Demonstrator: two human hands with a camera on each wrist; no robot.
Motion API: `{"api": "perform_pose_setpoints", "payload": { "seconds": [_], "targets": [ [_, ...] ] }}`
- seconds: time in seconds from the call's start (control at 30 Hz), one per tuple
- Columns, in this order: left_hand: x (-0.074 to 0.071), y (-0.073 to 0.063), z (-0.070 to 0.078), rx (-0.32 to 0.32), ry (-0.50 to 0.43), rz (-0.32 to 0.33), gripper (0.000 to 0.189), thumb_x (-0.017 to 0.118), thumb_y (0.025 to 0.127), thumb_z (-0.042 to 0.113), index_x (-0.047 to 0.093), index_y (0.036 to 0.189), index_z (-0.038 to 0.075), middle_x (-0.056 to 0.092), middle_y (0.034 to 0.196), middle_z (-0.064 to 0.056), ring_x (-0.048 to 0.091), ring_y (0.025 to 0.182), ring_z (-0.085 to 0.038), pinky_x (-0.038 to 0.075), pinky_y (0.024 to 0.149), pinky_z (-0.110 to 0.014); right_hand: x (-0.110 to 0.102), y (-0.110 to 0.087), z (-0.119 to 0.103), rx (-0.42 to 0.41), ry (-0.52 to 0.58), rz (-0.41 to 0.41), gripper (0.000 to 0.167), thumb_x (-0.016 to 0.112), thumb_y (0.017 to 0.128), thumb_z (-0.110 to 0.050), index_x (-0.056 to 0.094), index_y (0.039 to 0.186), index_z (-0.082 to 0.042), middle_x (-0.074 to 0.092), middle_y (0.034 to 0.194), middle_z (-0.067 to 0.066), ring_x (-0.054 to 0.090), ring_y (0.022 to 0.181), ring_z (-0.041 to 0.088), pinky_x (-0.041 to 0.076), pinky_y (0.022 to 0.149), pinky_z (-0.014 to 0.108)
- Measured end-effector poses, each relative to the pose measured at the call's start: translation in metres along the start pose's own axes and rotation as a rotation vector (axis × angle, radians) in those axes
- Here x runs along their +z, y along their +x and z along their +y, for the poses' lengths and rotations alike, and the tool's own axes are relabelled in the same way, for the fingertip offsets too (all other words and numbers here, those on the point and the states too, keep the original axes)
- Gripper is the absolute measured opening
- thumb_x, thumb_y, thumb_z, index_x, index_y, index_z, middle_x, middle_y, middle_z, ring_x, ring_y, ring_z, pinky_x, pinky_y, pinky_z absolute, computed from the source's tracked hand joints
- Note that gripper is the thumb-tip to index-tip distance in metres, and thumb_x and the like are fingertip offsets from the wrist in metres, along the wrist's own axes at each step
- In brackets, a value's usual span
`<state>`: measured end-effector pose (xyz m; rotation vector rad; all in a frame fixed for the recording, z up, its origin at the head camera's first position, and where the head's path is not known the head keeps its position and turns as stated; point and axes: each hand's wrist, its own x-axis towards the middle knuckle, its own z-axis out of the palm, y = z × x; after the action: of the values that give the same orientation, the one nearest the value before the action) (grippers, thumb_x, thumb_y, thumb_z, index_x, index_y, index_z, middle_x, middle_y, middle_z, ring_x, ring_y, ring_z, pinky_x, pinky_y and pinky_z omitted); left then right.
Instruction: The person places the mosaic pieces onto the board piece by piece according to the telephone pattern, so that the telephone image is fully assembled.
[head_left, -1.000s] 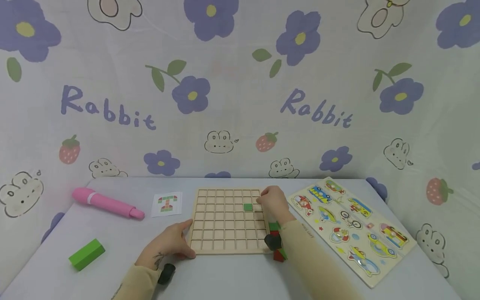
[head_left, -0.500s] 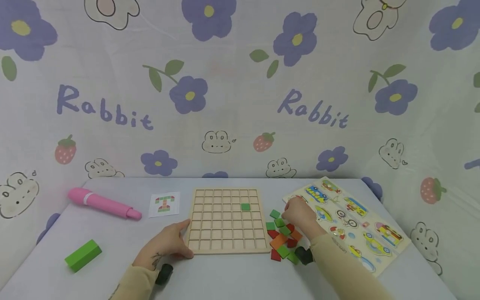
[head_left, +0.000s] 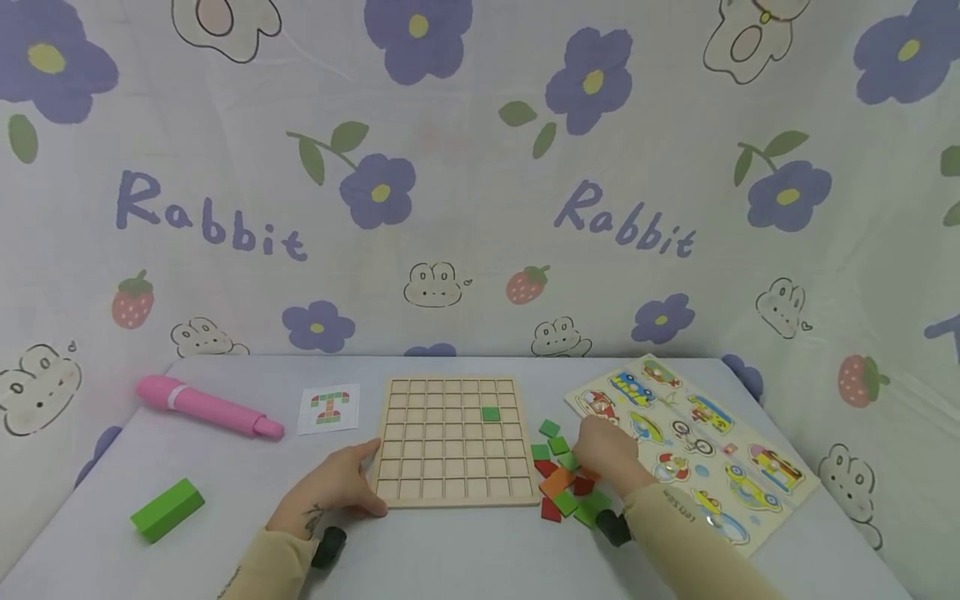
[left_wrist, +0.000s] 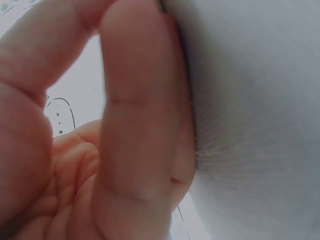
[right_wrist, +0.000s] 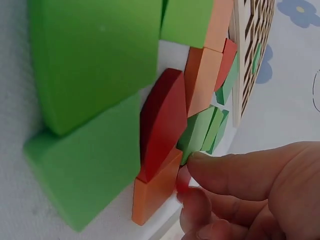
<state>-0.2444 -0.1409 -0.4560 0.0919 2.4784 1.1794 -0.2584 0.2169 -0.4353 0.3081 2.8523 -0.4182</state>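
Note:
A wooden grid board lies mid-table with one green square tile in a cell toward its upper right. At the board's left edge rests my left hand, thumb by the near corner and index finger farther up; in the left wrist view its fingers lie against the white surface. Right of the board, my right hand is down at a loose pile of green, red and orange tiles. In the right wrist view its thumb and index finger pinch a small, mostly hidden red tile, beside a green tile.
A picture card with a tile pattern lies left of the board. Farther left are a pink microphone-shaped object and a green block. A wooden vehicle puzzle lies at the right, partly under the right forearm.
My right hand left the board's upper right edge for the tile pile, then lowered slightly toward the near tiles, covering a red one. My left hand stays at the board's edge.

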Motion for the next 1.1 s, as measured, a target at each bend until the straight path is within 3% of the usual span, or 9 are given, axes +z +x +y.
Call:
{"api": "perform_pose_setpoints", "payload": {
  "seconds": [0.3,0.47,0.57,0.67,0.87,0.97,1.1],
  "targets": [
    [-0.001,0.002,-0.002,0.005,0.005,-0.001,0.105,0.084,0.057,0.0,0.027,0.145,0.004,0.05,0.058,-0.004,0.052,0.048,-0.014,0.05,0.051,-0.028,0.003,0.006,0.001,-0.031,0.046,0.038,0.019,0.06,0.082,-0.011,0.06,0.098,-0.002,0.058,0.084,0.008,0.052,0.072,0.022,0.04,0.058,0.033],
    [0.0,0.003,-0.002,0.006,0.005,0.001,0.105,0.084,0.056,0.001,0.028,0.145,0.004,0.051,0.06,-0.006,0.052,0.049,-0.014,0.05,0.052,-0.029,-0.006,0.01,-0.006,-0.054,0.089,0.064,0.012,0.061,0.078,-0.01,0.059,0.09,-0.005,0.059,0.083,0.007,0.052,0.072,0.021,0.041,0.058,0.034],
    [-0.001,0.003,-0.002,0.0,0.013,-0.002,0.105,0.084,0.057,0.001,0.028,0.145,0.004,0.053,0.067,-0.009,0.054,0.051,-0.016,0.05,0.052,-0.029,-0.016,0.015,-0.016,-0.108,0.177,0.108,0.01,0.06,0.077,-0.009,0.06,0.087,-0.006,0.06,0.082,0.007,0.052,0.07,0.02,0.039,0.055,0.032],
    [-0.002,0.003,-0.001,-0.007,0.022,-0.002,0.104,0.084,0.057,0.002,0.028,0.145,0.004,0.052,0.073,-0.011,0.054,0.052,-0.017,0.05,0.052,-0.029,-0.023,0.023,-0.031,-0.182,0.334,0.122,0.012,0.059,0.08,-0.008,0.061,0.092,-0.004,0.061,0.085,0.009,0.054,0.07,0.02,0.041,0.055,0.029],
    [-0.001,0.004,-0.001,-0.008,0.029,0.002,0.104,0.085,0.057,0.003,0.029,0.145,0.005,0.052,0.074,-0.011,0.054,0.052,-0.017,0.049,0.051,-0.029,-0.019,0.044,-0.063,-0.262,0.632,0.126,0.016,0.06,0.085,-0.004,0.062,0.1,0.0,0.063,0.096,0.014,0.058,0.085,0.024,0.046,0.067,0.03],
    [-0.001,0.003,0.0,-0.01,0.028,0.0,0.104,0.084,0.057,0.002,0.029,0.145,0.005,0.053,0.072,-0.01,0.054,0.052,-0.016,0.049,0.051,-0.028,-0.012,0.053,-0.077,-0.257,0.686,0.138,0.014,0.062,0.084,-0.003,0.063,0.097,0.0,0.063,0.096,0.014,0.057,0.087,0.024,0.047,0.071,0.031],
    [-0.002,-0.001,0.003,-0.016,0.027,0.001,0.104,0.084,0.057,0.002,0.029,0.145,0.005,0.054,0.071,-0.009,0.053,0.051,-0.015,0.049,0.051,-0.028,-0.002,0.06,-0.088,-0.241,0.672,0.131,0.01,0.064,0.083,-0.005,0.065,0.092,-0.002,0.063,0.094,0.011,0.057,0.086,0.022,0.047,0.073,0.032]
  ]
}}
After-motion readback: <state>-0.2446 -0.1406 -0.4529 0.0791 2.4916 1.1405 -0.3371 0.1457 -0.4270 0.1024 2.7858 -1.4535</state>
